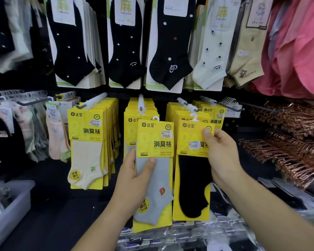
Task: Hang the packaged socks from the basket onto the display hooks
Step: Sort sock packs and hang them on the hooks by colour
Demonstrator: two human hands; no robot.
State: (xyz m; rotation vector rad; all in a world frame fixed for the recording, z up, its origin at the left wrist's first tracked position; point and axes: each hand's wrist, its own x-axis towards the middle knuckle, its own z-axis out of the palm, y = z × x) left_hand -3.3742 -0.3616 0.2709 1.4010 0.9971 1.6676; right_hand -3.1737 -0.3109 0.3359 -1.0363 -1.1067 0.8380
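My left hand (134,176) grips a yellow-carded pack of grey socks (156,171) by its left edge, thumb across the front; its white hanger loop sits just below the middle display hook (140,103). My right hand (219,153) pinches the upper right of a yellow-carded pack of black socks (192,185), whose white hanger is at the tip of the right display hook (188,105). Rows of the same yellow packs hang behind both. A pack of cream socks (87,151) fronts the left hook.
A grey plastic basket (16,207) stands at lower left. Black and pale sock packs (169,51) hang on the row above. Copper-coloured hangers (294,142) pile up at right, pink fabric (297,51) above them. Clear-wrapped packs (198,232) lie below my hands.
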